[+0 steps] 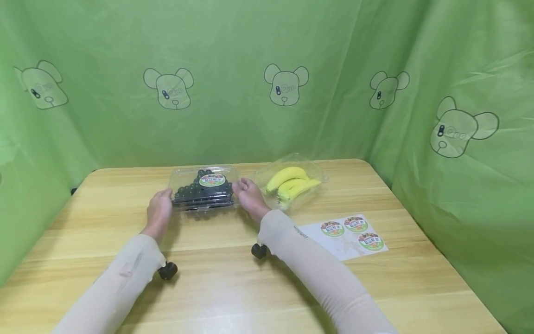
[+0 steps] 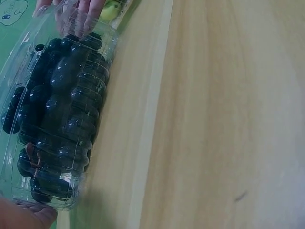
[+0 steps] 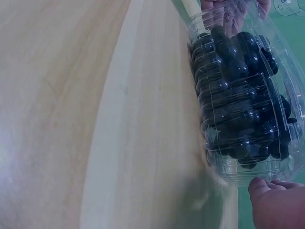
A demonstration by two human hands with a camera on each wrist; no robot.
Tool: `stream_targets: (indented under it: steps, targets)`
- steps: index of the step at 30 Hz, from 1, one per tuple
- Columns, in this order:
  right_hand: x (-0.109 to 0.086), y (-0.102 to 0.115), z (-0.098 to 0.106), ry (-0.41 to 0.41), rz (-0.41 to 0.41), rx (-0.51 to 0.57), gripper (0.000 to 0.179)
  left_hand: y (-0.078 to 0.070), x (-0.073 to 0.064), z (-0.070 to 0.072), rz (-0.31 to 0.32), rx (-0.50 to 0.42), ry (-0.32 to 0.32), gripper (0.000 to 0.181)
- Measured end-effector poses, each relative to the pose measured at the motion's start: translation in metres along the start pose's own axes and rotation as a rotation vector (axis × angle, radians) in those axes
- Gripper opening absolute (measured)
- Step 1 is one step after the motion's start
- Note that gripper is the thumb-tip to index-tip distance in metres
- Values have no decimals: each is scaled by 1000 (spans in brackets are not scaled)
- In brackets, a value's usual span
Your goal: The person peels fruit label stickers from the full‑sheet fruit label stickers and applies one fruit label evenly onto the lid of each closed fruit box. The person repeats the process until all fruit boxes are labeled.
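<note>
My fingers (image 1: pixel 246 184) grip a clear box (image 1: pixel 182 178) of dark grapes (image 1: pixel 189 192), left hand (image 1: pixel 160 208) at one end, right hand (image 1: pixel 252 198) at the other, near the far edge of the table (image 1: pixel 208 269), bananas (image 1: pixel 289 175) just beyond my right hand.

Reaches from the lower left of the frame with the left arm (image 1: pixel 104 301) and from the lower right with the right arm (image 1: pixel 325 278), in pale sleeves (image 1: pixel 129 264) down to the wrists (image 1: pixel 151 232). Holds the left hand (image 1: pixel 159 208) left of centre and the right hand (image 1: pixel 252 199) nearer the middle, apart, with palms turned inward. Grips with both, bending the right fingers (image 1: pixel 247 183).
</note>
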State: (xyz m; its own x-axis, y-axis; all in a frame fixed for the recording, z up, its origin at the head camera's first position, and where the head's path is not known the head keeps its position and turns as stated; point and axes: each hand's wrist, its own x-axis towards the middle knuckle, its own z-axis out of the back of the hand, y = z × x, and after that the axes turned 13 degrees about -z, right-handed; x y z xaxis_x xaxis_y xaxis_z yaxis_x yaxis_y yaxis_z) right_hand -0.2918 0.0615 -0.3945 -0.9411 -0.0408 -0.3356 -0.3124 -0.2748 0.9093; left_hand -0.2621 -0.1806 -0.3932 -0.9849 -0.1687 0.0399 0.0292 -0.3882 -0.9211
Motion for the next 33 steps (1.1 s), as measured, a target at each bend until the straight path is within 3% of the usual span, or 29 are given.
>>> stream_targets:
  steps: [11, 20, 33]
  targets:
    - [-1, 2, -2, 16, 11, 13, 64, 0, 2, 4, 18, 19, 8, 60]
    - [2, -1, 2, -4, 17, -7, 65, 2, 6, 1, 1, 33, 53, 61]
    - [6, -1, 0, 2, 23, -8, 66, 4, 7, 1, -3, 55, 20, 59]
